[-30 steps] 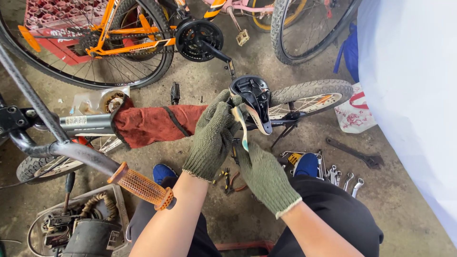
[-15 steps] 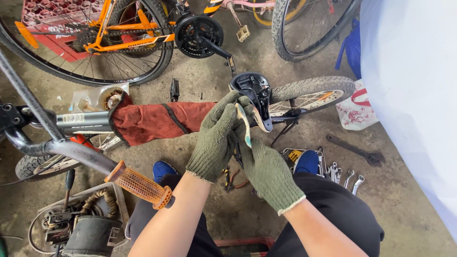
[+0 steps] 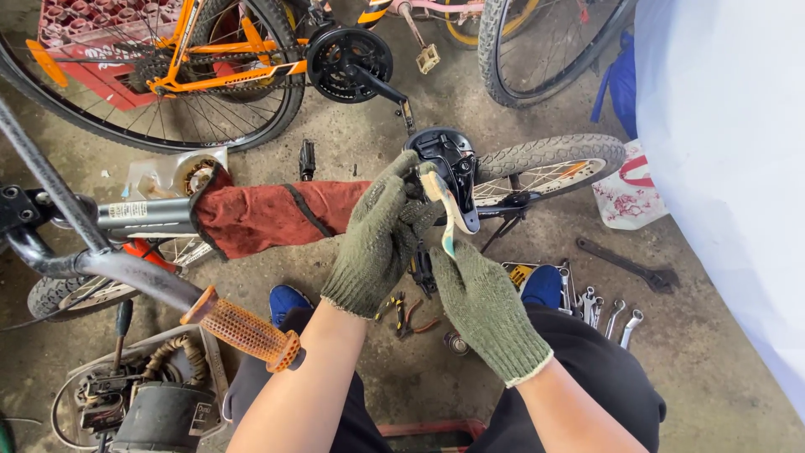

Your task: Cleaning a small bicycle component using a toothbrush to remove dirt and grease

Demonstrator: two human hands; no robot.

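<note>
Both hands wore green knitted gloves: the left hand (image 3: 381,239) was curled shut around the seat post area just under the black bicycle saddle (image 3: 449,164), while the right hand (image 3: 482,294) pinched a pale, flat strip (image 3: 444,214) that ran up against the saddle's underside. The saddle stood above a frame tube wrapped in one red cloth (image 3: 268,214), beside one knobby rear tyre (image 3: 549,159). One orange ribbed rubber grip (image 3: 247,331) capped the near handlebar, and several metal spanners (image 3: 608,315) lay on the concrete floor (image 3: 713,361).
</note>
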